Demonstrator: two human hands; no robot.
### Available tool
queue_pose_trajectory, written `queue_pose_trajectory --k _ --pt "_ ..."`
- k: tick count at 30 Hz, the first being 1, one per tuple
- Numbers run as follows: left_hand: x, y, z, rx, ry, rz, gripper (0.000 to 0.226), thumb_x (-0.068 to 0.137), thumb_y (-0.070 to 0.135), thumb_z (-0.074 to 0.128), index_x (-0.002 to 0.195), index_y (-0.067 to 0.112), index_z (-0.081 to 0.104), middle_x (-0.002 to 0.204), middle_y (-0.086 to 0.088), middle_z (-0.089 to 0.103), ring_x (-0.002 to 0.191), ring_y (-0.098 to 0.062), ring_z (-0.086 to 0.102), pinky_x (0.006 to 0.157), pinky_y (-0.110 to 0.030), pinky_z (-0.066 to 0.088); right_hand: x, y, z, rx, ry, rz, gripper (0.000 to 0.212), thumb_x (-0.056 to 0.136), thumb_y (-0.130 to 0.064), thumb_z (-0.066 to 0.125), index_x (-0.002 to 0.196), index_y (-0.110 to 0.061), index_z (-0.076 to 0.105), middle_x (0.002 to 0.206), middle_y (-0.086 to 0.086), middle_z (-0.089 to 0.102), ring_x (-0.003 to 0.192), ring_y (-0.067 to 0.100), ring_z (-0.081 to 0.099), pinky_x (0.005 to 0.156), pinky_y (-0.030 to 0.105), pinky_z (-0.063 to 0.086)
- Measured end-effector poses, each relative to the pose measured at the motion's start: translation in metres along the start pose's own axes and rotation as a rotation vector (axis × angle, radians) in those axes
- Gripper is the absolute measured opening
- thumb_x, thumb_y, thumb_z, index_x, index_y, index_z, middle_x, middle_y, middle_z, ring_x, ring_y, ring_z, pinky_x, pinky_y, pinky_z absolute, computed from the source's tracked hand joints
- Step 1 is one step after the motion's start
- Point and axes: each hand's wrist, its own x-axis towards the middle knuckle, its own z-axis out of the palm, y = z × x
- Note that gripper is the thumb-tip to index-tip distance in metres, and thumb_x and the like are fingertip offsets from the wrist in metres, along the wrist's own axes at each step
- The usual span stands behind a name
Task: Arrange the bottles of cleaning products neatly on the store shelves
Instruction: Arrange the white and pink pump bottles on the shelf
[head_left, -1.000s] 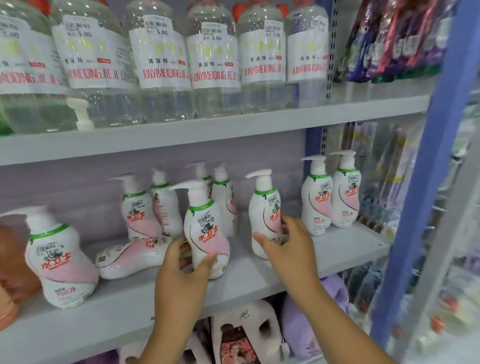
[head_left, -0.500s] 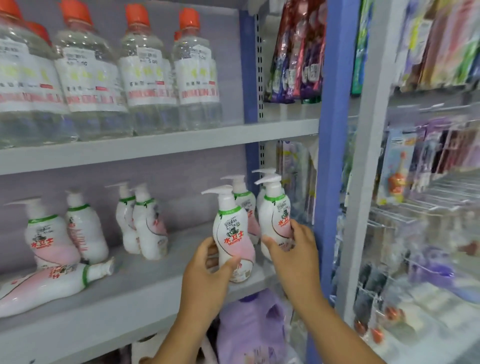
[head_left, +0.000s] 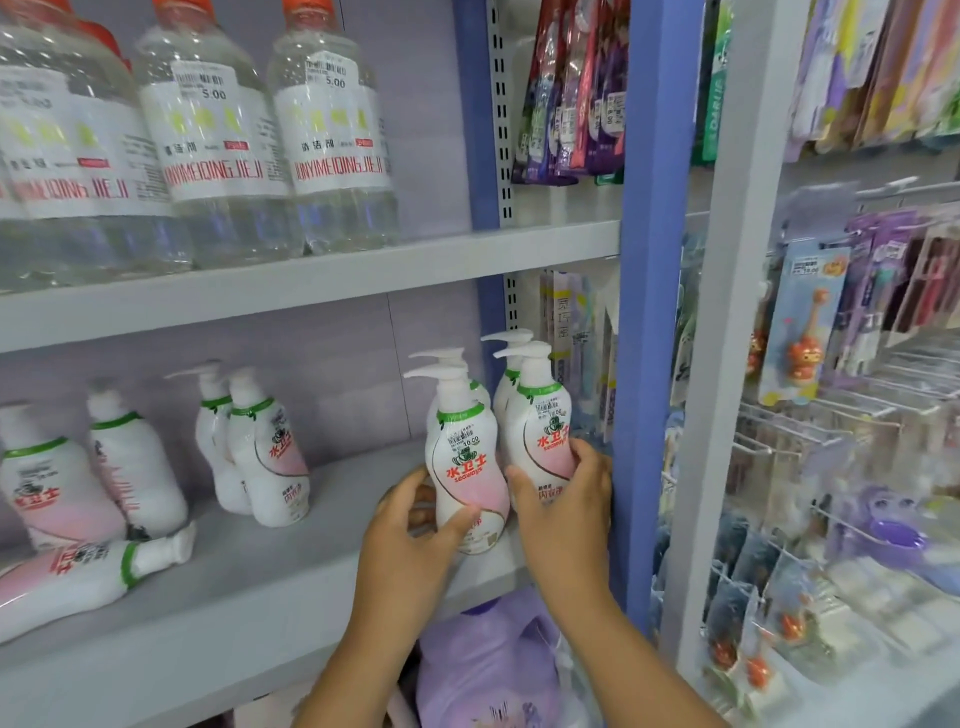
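Observation:
On the middle grey shelf (head_left: 249, 597) my left hand (head_left: 410, 525) grips a white-and-pink pump bottle (head_left: 465, 457) standing upright near the shelf's right end. My right hand (head_left: 566, 488) holds a matching pump bottle (head_left: 540, 431) just to its right, against the blue upright (head_left: 654, 312). Two more pump bottles stand close behind these, mostly hidden. A pair of the same bottles (head_left: 260, 447) stands mid-shelf. Further left are two upright ones (head_left: 47, 483) and one lying on its side (head_left: 78, 577).
Large clear bottles with orange caps (head_left: 213, 140) fill the shelf above. A purple jug (head_left: 488, 665) sits on the shelf below my hands. Hanging packets and toothbrush cards (head_left: 800, 332) on wire hooks fill the section to the right of the blue upright.
Both hands have carried their bottles rightward along the shelf to its right end, beside the two bottles standing there. The camera has turned right with them.

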Motion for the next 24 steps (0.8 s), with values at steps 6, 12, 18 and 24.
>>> queue_pose_trajectory --k 6,12,18,24 --pt "0.001 0.001 0.005 -0.026 0.004 -0.022 0.039 0.08 0.017 0.084 0.1 0.04 0.059 0.105 0.017 0.069 0.087 0.015 0.063 0.069 -0.002 0.047 0.002 0.0 0.0 0.089 0.005 0.034 0.065 0.087 -0.034 0.076 0.141 -0.018 0.042 0.134 -0.005 0.051 0.121 0.017 0.054 0.103 0.037 0.047" --pt "0.0 0.0 0.007 -0.018 0.0 -0.019 0.038 0.08 0.02 0.085 0.1 0.04 0.061 0.104 0.017 0.07 0.087 0.013 0.065 0.068 -0.003 0.048 0.0 0.007 -0.002 0.111 -0.05 -0.016 0.057 0.096 -0.026 0.066 0.146 -0.023 0.04 0.142 -0.004 0.049 0.125 0.009 0.049 0.107 0.038 0.046" --pt "-0.002 0.003 0.009 -0.006 0.004 -0.009 0.038 0.08 0.023 0.085 0.105 0.039 0.061 0.108 0.016 0.07 0.09 0.012 0.064 0.071 -0.003 0.048 -0.006 0.005 -0.006 0.078 -0.101 -0.01 0.07 0.098 -0.032 0.062 0.156 -0.024 0.025 0.158 0.0 0.034 0.144 0.018 0.036 0.116 0.039 0.038" --pt "-0.011 -0.007 -0.065 0.067 0.277 0.026 0.041 0.084 0.036 0.078 0.122 0.031 0.062 0.116 0.017 0.066 0.105 -0.002 0.064 0.089 -0.023 0.05 -0.1 -0.024 -0.009 0.217 -0.108 -0.302 0.066 0.086 -0.027 0.072 0.146 -0.024 0.043 0.152 -0.009 0.038 0.144 0.005 0.035 0.11 0.007 0.026"
